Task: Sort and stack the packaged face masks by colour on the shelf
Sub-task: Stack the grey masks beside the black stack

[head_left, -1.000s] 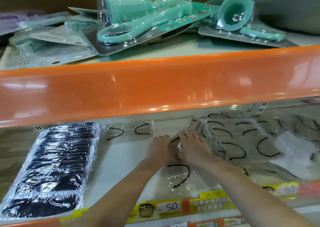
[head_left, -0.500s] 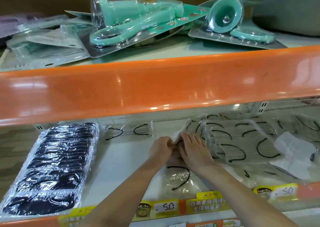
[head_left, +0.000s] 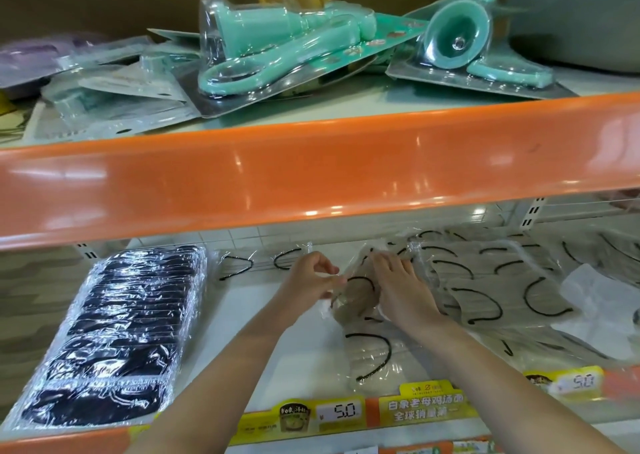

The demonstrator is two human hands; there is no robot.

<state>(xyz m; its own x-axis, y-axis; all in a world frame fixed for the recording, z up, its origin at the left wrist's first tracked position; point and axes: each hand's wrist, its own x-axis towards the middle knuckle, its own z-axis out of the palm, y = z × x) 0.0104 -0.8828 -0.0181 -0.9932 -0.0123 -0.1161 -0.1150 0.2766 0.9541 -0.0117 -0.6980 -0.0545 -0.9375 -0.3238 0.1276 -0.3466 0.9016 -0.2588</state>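
Lower shelf, viewed from the head camera. The left hand [head_left: 308, 277] pinches the left edge of a clear-wrapped beige face mask with black ear loops [head_left: 356, 294], fingers curled narrow on the film; the right hand [head_left: 398, 280] lies over the same pack with fingers fairly straight, pressing it down. The pack sits mid-shelf, tilted, partly over another beige pack [head_left: 370, 356] nearer the front edge and just left of the loose heap of beige packs [head_left: 485, 280] at right. Risks — the slick film may slip from a pinch this slight, and a pull toward the left could drag overlapping neighbours out of the heap or nudge the near pack over the orange shelf lip [head_left: 616, 381]. Counts: one tidy row of black wrapped masks [head_left: 114, 332] at far left, its packs too tightly overlapped to number; one clear pack [head_left: 256, 263] behind the left hand, colour unclear; the beige heap holds several packs — an exact figure cannot be read; two yellow price tags [head_left: 336, 412].
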